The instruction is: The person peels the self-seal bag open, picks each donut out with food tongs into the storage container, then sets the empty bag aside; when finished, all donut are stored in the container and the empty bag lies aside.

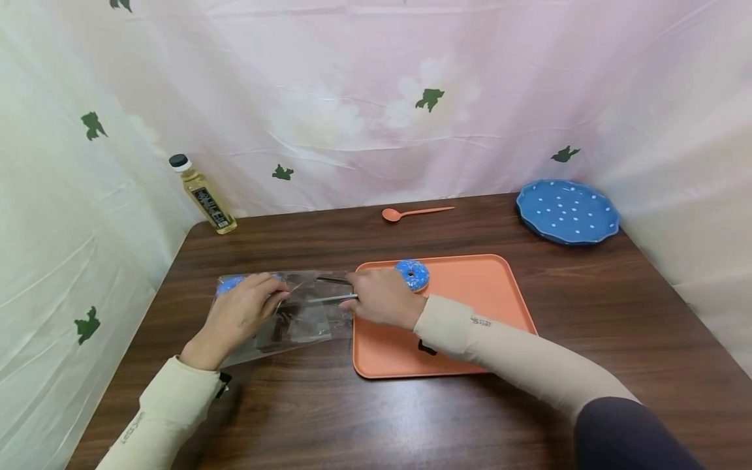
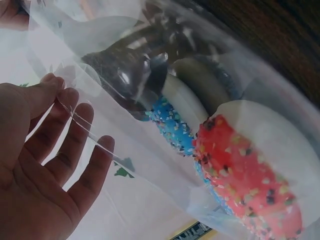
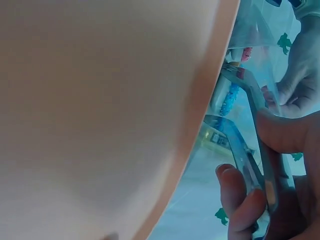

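Note:
My left hand point(image 1: 249, 310) pinches the upper edge of a clear plastic bag point(image 1: 314, 329) between thumb and fingers, with the other fingers spread loosely. Inside it lie a pink-red sprinkled donut point(image 2: 245, 175) and blue sprinkled donuts point(image 2: 172, 125), best seen in the left wrist view. My right hand point(image 1: 384, 297) holds metal tongs point(image 1: 337, 298), whose arms stand apart and run leftward into the bag. Their dark, shiny head point(image 2: 132, 75) overlaps a blue donut in the left wrist view. Below the right hand is an orange tray point(image 1: 470, 320) with another blue donut point(image 1: 420, 275) at its back edge.
A bottle of yellow liquid point(image 1: 208, 202) stands at the back left of the wooden table point(image 1: 305, 418). An orange spoon point(image 1: 391, 215) lies at the back middle, and a blue dotted plate point(image 1: 566, 212) is at the back right. A patterned curtain point(image 1: 352, 98) hangs behind.

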Tool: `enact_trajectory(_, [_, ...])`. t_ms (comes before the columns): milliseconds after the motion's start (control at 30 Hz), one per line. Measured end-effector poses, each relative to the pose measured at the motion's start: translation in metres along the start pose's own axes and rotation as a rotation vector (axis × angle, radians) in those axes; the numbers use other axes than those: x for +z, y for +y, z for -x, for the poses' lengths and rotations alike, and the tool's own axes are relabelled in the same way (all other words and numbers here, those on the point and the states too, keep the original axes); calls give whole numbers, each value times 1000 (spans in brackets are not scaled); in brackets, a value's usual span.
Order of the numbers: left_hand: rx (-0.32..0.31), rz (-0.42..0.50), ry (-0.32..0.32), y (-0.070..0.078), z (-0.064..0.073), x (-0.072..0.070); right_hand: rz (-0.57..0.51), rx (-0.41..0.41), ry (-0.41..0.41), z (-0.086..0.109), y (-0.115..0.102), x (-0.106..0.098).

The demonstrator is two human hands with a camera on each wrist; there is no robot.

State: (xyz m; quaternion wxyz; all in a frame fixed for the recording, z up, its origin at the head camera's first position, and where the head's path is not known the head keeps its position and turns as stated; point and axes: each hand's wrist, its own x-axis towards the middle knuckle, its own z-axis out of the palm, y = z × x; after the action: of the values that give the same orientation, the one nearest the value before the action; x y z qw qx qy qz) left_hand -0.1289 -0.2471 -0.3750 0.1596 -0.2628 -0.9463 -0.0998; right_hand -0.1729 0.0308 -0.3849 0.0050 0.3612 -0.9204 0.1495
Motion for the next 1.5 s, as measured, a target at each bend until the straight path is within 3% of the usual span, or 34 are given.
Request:
enact_trajectory(433, [-35,18,-6,0,3,0,-25,3,28,4,10,-6])
enact_trajectory(633, [-63,20,-16,0,4,1,6,-28,46,26,22,-20])
enact_trajectory(800, [-76,15,-26,0,5,1,0,13,34,49,31,-30])
enact_trajectory(1033, [-23,27,-4,-1,3,-1,-13,62,37,70,38,-38])
enact_trajectory(1500, [-33,32,-28,-2,7,-1,35,37,27,59,24,-30])
